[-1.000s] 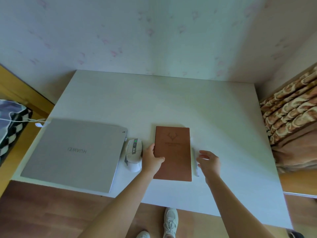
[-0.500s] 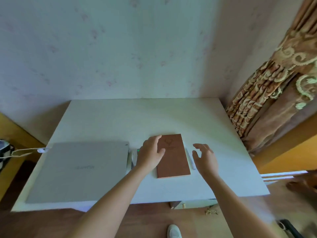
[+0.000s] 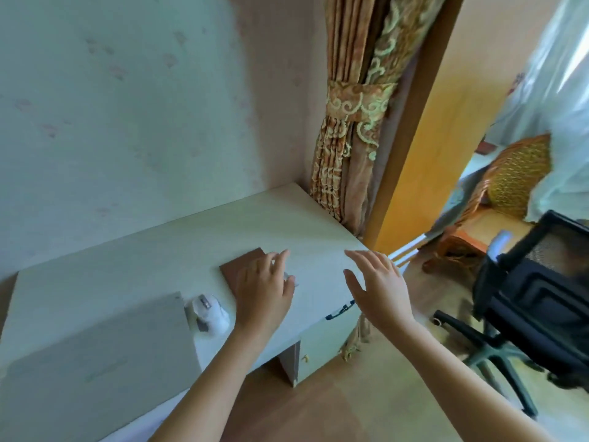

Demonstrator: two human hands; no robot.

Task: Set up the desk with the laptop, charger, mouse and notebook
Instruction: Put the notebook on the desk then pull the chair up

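Observation:
A closed grey laptop [image 3: 95, 352] lies at the left of the pale desk [image 3: 165, 250]. A white mouse [image 3: 208, 314] sits just right of it. The brown notebook [image 3: 237, 267] lies flat further right, mostly hidden under my left hand [image 3: 264, 288], which hovers over or rests on it with fingers spread and grips nothing. A small white thing, perhaps a pen, peeks out beside that hand. My right hand [image 3: 376, 288] floats open above the desk's right end, holding nothing. No charger shows in this view.
A black office chair [image 3: 535, 301] stands on the wooden floor to the right. A patterned curtain [image 3: 350, 129] hangs at the desk's far right corner beside an orange door frame [image 3: 414, 148]. A wicker seat [image 3: 510, 177] lies beyond. The wall runs behind the desk.
The view has swung to the right, bringing the chair and doorway in. My left hand has slid across the notebook; my right hand has lifted away toward the desk's right edge.

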